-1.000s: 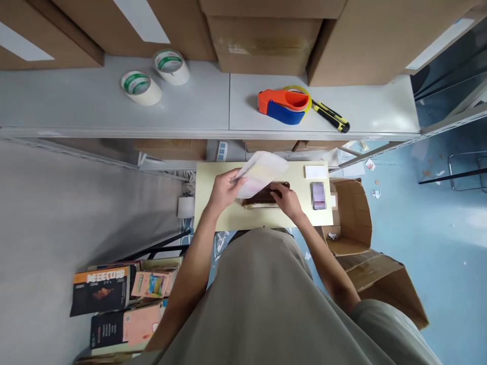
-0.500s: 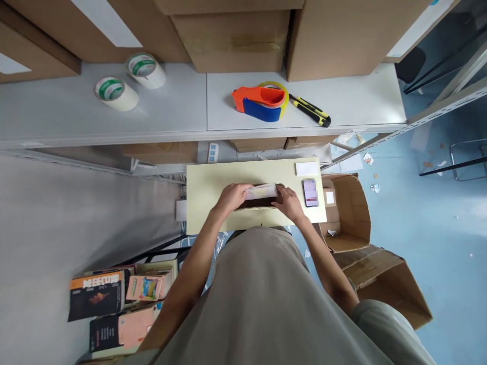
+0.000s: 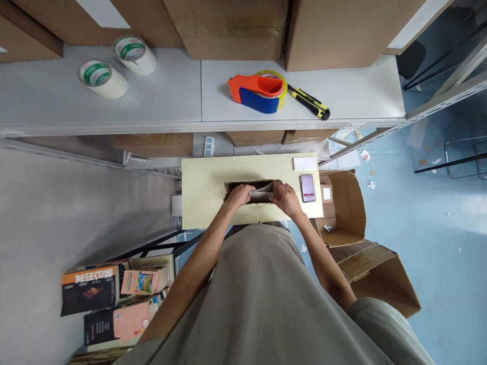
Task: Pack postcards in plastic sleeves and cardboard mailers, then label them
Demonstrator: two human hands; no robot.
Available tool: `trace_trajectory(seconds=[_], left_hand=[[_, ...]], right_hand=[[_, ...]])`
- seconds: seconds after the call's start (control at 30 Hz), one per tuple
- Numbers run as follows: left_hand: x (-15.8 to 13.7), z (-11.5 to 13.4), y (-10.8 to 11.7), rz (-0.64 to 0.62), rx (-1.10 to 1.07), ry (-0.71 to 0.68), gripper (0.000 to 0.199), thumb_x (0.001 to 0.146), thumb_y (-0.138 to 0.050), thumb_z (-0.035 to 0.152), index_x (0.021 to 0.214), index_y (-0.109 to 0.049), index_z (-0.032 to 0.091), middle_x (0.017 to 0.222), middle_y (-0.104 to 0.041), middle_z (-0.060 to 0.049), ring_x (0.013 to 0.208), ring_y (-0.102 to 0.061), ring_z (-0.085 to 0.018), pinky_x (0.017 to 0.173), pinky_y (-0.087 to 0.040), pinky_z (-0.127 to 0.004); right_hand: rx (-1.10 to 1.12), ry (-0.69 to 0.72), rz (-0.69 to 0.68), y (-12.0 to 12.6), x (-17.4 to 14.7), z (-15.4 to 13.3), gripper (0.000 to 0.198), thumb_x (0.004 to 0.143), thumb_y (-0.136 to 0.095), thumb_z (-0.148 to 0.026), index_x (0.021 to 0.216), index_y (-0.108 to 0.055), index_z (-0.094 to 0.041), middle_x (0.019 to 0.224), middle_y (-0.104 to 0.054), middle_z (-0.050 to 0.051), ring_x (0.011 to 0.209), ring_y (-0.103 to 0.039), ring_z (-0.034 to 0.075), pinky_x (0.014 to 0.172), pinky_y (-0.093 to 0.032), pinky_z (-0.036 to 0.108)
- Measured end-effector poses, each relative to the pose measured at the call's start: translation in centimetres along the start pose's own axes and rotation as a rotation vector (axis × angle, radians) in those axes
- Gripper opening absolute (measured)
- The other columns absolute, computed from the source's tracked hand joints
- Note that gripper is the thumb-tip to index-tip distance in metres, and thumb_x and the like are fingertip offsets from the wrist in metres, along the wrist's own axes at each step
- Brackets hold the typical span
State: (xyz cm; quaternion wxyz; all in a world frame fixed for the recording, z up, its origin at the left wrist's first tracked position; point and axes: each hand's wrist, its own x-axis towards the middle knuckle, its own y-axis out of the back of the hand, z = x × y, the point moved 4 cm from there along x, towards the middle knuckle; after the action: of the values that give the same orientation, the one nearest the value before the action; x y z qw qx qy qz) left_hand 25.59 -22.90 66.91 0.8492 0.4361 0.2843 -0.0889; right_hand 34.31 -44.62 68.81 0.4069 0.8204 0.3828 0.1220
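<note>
A narrow open cardboard box [image 3: 262,203] sits on the pale yellow table [image 3: 205,172]. Down in its opening is a flat white wrapped packet [image 3: 262,194], its ends covered by my fingers. My left hand [image 3: 239,195] reaches over the box's left part, fingers closed on the packet's left end. At the other end my right hand [image 3: 287,199] is bent round the packet's right end and lies against the box's edge. A phone [image 3: 308,188] with a lit screen lies right of my right hand, below a small white slip [image 3: 304,163].
On the grey shelf [image 3: 160,106] ahead lie an orange-blue tape dispenser [image 3: 258,94], a yellow-black box cutter [image 3: 309,102] and two tape rolls [image 3: 102,79]. Large cartons [image 3: 236,30] stand behind them. Open cartons [image 3: 344,208] are on the floor at right; stacked books [image 3: 91,289] at lower left.
The packet has gone down from above the box into its opening, both hands moving with it. More of the box's opening shows now. The view has shifted slightly.
</note>
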Motion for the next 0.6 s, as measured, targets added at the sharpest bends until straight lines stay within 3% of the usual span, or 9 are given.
trace_trajectory(seconds=[0.1,0.23,0.37,0.47,0.6], left_hand=[[-0.3,0.2,-0.7,-0.019,0.010,-0.008,0.051,0.098,-0.060,0.008,0.141,-0.078,0.028,0.135,-0.081,-0.010,0.131,-0.074,-0.029,0.109,-0.055,-0.033],[-2.1,0.1,-0.9,0.077,0.008,-0.040,0.057,0.096,-0.065,0.008,0.150,-0.070,0.024,0.147,-0.075,-0.011,0.137,-0.070,-0.031,0.117,-0.054,-0.039],[-5.7,-0.8,0.0,0.321,-0.053,-0.069,0.051,0.097,-0.065,0.009,0.146,-0.071,0.024,0.149,-0.072,-0.010,0.139,-0.065,-0.031,0.124,-0.051,-0.046],[-8.7,-2.4,0.6,0.550,-0.096,-0.001,0.043,0.096,-0.073,0.017,0.139,-0.073,0.025,0.139,-0.070,-0.014,0.136,-0.062,-0.036,0.123,-0.051,-0.052],[-10.9,-5.1,0.4,0.759,-0.193,0.124,0.064,0.089,-0.086,0.024,0.148,-0.063,0.023,0.146,-0.058,-0.018,0.140,-0.058,-0.039,0.122,-0.052,-0.056]], right_hand=[[0.010,0.019,0.010,0.2,-0.2,-0.2,0.062,0.093,-0.081,-0.024,0.152,-0.063,-0.020,0.152,-0.071,0.016,0.142,-0.066,0.036,0.132,-0.041,0.062],[0.071,0.039,0.114,1.5,-1.0,-0.4,0.046,0.103,-0.070,-0.032,0.149,-0.067,-0.024,0.150,-0.071,0.014,0.144,-0.065,0.034,0.125,-0.051,0.059],[0.132,-0.009,0.206,2.7,-1.8,0.5,0.041,0.109,-0.059,-0.037,0.146,-0.068,-0.023,0.146,-0.073,0.016,0.138,-0.067,0.034,0.119,-0.057,0.058],[0.161,-0.086,0.140,2.2,-2.1,1.6,0.042,0.107,-0.060,-0.036,0.146,-0.068,-0.023,0.140,-0.075,0.017,0.122,-0.074,0.034,0.103,-0.066,0.056],[0.210,-0.079,0.034,0.7,-1.6,1.4,0.048,0.105,-0.058,-0.032,0.152,-0.065,-0.025,0.144,-0.072,0.016,0.109,-0.078,0.030,0.088,-0.072,0.050]])
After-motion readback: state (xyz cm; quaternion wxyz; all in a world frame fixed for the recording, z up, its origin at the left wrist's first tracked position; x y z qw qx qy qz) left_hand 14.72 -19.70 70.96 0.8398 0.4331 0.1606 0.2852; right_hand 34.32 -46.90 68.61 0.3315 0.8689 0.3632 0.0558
